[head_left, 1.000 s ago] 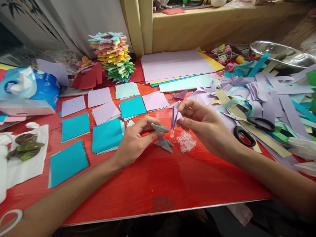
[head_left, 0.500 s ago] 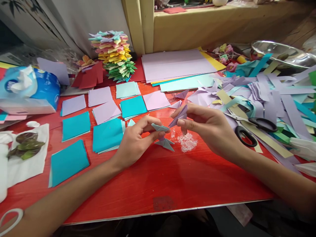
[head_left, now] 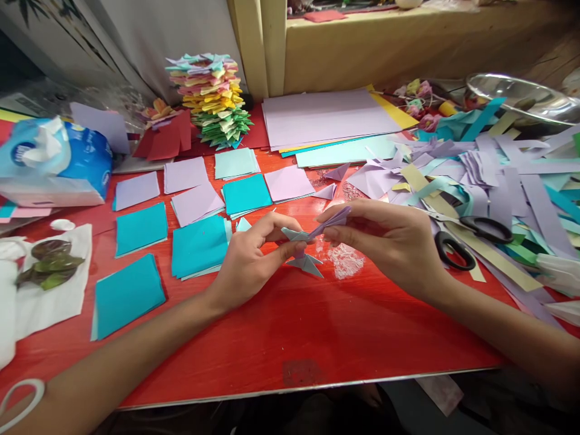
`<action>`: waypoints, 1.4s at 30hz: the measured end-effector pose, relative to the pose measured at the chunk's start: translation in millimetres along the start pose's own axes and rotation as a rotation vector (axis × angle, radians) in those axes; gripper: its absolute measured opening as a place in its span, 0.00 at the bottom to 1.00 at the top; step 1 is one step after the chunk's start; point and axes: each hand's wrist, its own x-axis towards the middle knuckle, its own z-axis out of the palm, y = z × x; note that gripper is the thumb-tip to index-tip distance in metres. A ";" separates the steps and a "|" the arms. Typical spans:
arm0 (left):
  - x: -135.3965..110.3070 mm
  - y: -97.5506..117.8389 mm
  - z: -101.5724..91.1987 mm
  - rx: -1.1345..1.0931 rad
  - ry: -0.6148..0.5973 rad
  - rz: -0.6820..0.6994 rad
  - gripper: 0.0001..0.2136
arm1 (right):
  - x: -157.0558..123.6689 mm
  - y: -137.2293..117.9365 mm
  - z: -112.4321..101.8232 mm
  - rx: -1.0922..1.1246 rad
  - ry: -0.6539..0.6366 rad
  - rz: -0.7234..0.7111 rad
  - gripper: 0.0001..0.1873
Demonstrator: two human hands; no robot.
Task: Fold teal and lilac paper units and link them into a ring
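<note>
My left hand [head_left: 247,257] pinches a small pale blue folded paper piece [head_left: 306,264] between thumb and fingers, its pointed ends sticking out to the right. A bit of purple paper shows at the thumb tip. Closed on a purple folded paper piece [head_left: 334,220], my right hand [head_left: 385,238] holds its narrow end against the upper pale blue point. Whether the one sits inside the other I cannot tell. Beneath the hands, a whitish smear [head_left: 348,261] marks the red table [head_left: 226,356]. Left of my left hand lies a stack of teal paper squares [head_left: 199,246].
Purple and teal square stacks cover the left side, near a blue tissue pack [head_left: 86,163]. Behind them stands a tower of folded paper [head_left: 217,99]. Black-handled scissors [head_left: 455,251] lie right of my right hand, by piled paper strips [head_left: 502,175] and a metal bowl [head_left: 525,90].
My right hand has tipped the purple folded piece flatter and brought its end to the pale blue piece. My left hand keeps its hold. The view has shifted slightly.
</note>
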 end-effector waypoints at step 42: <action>2.2 0.5 -0.9 -0.075 -0.001 -0.160 0.12 | 4.2 1.8 -4.9 -0.186 -0.147 0.135 0.14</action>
